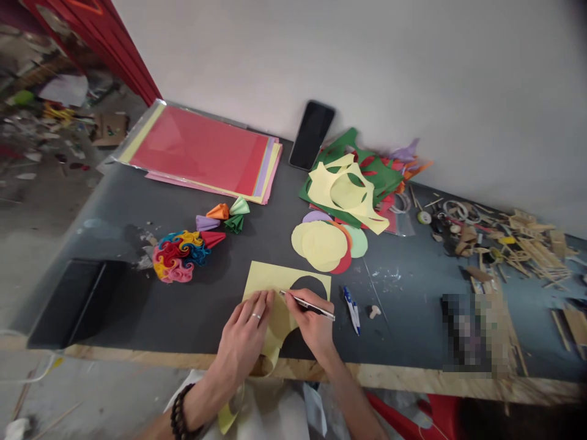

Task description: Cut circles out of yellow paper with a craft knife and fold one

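Note:
A pale yellow paper sheet [259,278] with round holes cut in it lies at the table's front edge, part of it hanging over. My left hand [247,321], wearing a ring, presses flat on the sheet with its fingers stretched out. In my right hand [314,324] is a slim pen-shaped black-and-silver tool [312,305]. Its tip points left, close to my left fingertips; whether it touches the paper I cannot tell. Beyond the sheet sits a pile of paper circles [324,245], yellow on top. A blue-and-white pen [351,310] rests right of my right hand.
Packaged coloured paper [202,146] lies back left, beside a phone [312,134] leaning on the wall. Green and yellow offcuts [343,183] are heaped near it. Folded paper cones [217,211], curled paper flowers [178,256] and a black case [76,302] stand left, wooden sticks [534,244] right.

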Demonstrator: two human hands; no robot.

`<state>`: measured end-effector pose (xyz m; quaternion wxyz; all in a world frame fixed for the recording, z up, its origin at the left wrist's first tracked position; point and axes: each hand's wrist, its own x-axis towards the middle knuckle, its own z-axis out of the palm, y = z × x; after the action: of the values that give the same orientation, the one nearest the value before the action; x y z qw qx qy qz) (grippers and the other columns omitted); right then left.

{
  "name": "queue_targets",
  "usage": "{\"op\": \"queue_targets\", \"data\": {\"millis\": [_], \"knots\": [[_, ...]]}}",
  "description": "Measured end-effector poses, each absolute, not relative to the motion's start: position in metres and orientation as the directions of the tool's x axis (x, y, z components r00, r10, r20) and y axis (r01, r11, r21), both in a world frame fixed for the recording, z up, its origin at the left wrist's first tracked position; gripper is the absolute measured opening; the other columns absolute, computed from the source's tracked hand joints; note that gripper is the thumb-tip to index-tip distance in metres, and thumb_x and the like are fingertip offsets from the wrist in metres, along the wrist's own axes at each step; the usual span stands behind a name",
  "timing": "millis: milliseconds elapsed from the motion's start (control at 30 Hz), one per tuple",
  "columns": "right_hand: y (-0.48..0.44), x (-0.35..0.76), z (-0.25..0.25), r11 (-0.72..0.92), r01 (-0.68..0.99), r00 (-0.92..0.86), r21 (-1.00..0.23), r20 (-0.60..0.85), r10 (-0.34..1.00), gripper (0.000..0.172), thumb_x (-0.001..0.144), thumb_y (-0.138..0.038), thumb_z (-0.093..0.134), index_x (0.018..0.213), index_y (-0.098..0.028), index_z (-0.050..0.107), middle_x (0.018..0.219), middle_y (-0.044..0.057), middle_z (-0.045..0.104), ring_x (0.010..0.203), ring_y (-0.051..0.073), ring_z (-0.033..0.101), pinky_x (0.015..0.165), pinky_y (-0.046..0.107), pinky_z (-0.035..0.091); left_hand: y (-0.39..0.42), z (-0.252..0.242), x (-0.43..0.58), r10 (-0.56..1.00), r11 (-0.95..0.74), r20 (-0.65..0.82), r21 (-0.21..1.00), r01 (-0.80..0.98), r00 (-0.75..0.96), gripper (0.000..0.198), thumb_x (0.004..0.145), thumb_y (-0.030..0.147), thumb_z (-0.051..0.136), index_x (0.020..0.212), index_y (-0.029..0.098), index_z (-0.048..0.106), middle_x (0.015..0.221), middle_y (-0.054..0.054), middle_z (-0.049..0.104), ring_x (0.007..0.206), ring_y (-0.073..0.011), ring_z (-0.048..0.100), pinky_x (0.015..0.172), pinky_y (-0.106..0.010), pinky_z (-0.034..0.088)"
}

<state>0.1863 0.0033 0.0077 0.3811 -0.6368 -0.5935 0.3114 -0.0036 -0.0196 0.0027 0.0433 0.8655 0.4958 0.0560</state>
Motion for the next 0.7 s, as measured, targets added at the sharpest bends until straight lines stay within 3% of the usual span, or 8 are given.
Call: {"op": "queue_targets", "data": {"millis": [467, 700], "knots": [[0.0008, 0.1872, 0.0006, -0.023, 0.486, 0.094, -0.874, 0.026, 0.995, 0.012, 0.096, -0.031, 0.070, 0.091, -0.023, 0.078, 0.085, 0.001, 0.081, 0.074, 0.014, 0.075, 0.072, 0.023, 0.059, -0.0204, -0.0018, -0.0066, 0.857, -0.514, 0.084, 0.173, 0.840, 0.508, 0.060, 0.093, 0.006, 0.053, 0.151, 0.020, 0.058, 0.149, -0.008, 0.069, 0.136, -0.0245, 0.063, 0.109, -0.037, 0.052], [-0.0012, 0.1879, 0.0032, 0.010, 0.528, 0.068, -0.849, 0.054, 0.996, 0.015, 0.097, -0.030, 0.068, 0.087, -0.020, 0.075, 0.074, -0.001, 0.072, 0.065, 0.011, 0.064, 0.064, 0.022, 0.052, -0.0201, 0.0001, -0.0058, 0.854, -0.521, 0.077, 0.132, 0.843, 0.515, 0.064, 0.090, 0.000, 0.049, 0.150, 0.020, 0.059, 0.149, -0.007, 0.068, 0.136, -0.0249, 0.062, 0.109, -0.037, 0.052]]}}
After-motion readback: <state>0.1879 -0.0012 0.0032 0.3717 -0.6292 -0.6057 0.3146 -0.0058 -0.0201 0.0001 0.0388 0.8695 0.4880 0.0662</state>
